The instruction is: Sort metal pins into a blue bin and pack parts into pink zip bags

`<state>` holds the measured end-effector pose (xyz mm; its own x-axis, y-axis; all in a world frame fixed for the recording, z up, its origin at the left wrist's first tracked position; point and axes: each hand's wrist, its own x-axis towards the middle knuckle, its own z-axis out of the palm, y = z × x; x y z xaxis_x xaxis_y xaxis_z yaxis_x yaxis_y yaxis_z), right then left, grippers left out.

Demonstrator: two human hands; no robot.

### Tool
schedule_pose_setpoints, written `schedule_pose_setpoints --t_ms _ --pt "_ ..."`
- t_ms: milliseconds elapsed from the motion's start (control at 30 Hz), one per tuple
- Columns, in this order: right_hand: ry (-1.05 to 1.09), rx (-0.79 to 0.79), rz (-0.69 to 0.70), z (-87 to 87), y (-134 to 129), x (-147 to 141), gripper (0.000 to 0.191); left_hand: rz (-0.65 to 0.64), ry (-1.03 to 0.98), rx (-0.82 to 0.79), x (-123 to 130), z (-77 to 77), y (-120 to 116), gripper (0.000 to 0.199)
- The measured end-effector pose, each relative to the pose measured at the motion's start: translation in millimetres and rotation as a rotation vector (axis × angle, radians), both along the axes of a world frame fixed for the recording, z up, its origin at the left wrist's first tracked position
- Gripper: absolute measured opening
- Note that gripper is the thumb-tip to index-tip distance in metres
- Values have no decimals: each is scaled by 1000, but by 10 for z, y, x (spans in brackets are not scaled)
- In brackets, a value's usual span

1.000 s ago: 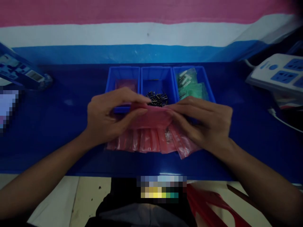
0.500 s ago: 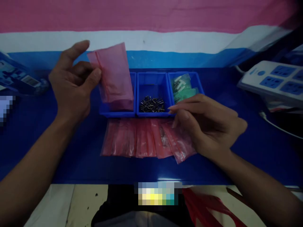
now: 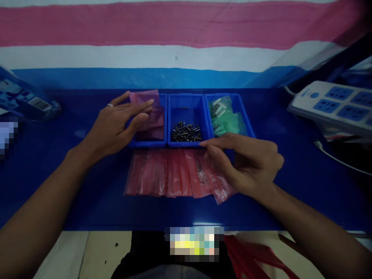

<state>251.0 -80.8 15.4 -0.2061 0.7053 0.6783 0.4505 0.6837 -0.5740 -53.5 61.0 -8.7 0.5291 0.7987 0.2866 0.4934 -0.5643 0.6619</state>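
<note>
My left hand is at the left blue bin, fingers stretched and apart, touching or just over a pink zip bag. More pink plastic shows below it inside that bin. My right hand has thumb and index finger pinched near the front edge of the middle bin; anything between the fingertips is too small to make out. Small dark metal pins, like screws or rivets, lie heaped in the middle bin. Overlapping pink zip bags form a row in front, their right end partly behind my right hand.
The right blue bin holds green bags and a bag with white pieces. A white power strip and a cable are at the right. A blue printed package lies at the left. The table's front edge runs below.
My left hand has come down and right, bringing the raised pink bag into the left bin, and its fingers have spread. My right hand has shifted slightly left. The view has tilted slightly up.
</note>
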Motion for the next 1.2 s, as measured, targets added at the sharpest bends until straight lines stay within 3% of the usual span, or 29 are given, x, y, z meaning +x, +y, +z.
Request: schedule_pose_setpoints --t_ms 167,267,333,433,533,633,733,833,900,1033,1200 --pt "-69 26 9 -5 -11 4 15 -57 3 160 -34 40 -56 42" --pt "-87 56 16 -12 0 5 15 -38 15 214 -11 85 -69 52" --pt "-91 56 14 -13 -1 5 15 30 43 166 20 137 -20 69" --pt "-98 37 8 -10 -17 5 14 255 96 85 83 237 123 93" --pt "-133 20 -13 -8 -26 11 14 350 269 164 152 332 210 77" --pt "-172 64 -13 -16 -13 20 11 295 306 268 208 428 122 47" --pt "-199 107 -6 -31 6 24 11 214 187 226 222 543 -62 35" --pt "-205 141 13 -45 16 18 11 188 46 85 191 630 -138 46" --pt "-195 154 31 -54 15 14 10 175 60 65 168 636 -93 57" --pt "-202 124 35 -78 8 15 11 53 274 180 191 557 -9 61" --pt "-197 163 19 -105 13 20 7 -114 469 402 274 570 -178 59"
